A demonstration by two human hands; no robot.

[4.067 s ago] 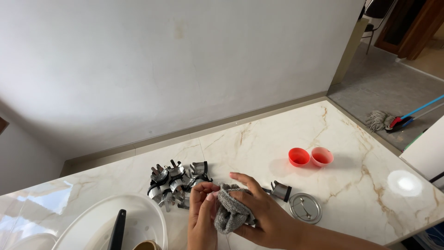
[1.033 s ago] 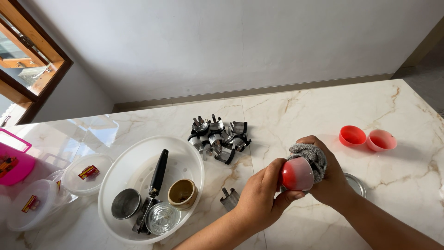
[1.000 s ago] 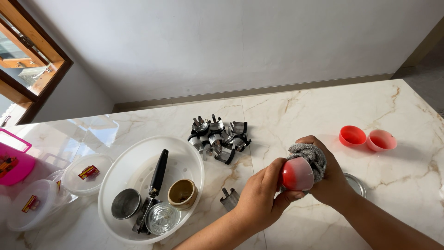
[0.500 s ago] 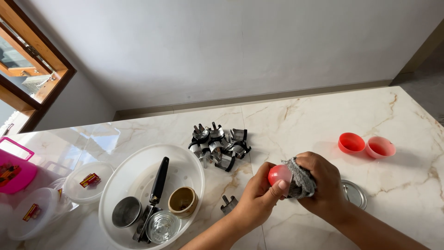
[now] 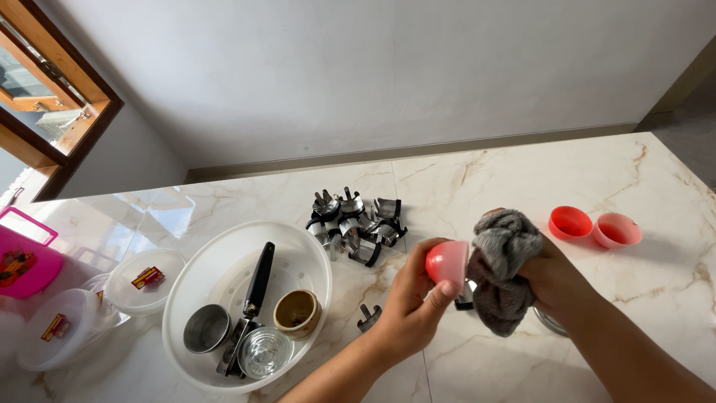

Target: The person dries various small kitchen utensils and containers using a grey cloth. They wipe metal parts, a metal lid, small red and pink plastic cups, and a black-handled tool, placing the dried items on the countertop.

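Observation:
My left hand [image 5: 409, 306] holds a small pink plastic cup [image 5: 446, 263] by its rim, above the marble counter [image 5: 477, 179]. My right hand [image 5: 548, 272] grips a bunched grey cloth [image 5: 505, 263] pressed against the cup's open side. A small metal piece [image 5: 368, 316] lies on the counter just left of my left hand. A round metal lid [image 5: 550, 322] is partly hidden under my right wrist.
A pile of several small metal moulds [image 5: 356, 221] lies behind my hands. A white basin [image 5: 215, 257] at left holds a black-handled tool, a metal cup, a tan cup and a glass. Two pink cups [image 5: 594, 226] stand at right. Lidded plastic tubs [image 5: 142, 278] and a pink box [image 5: 24, 261] are far left.
Four seconds ago both hands worked the cloth low on the counter. Since then a pink cup has come into my left hand, and the cloth has moved from over the cup to its right side.

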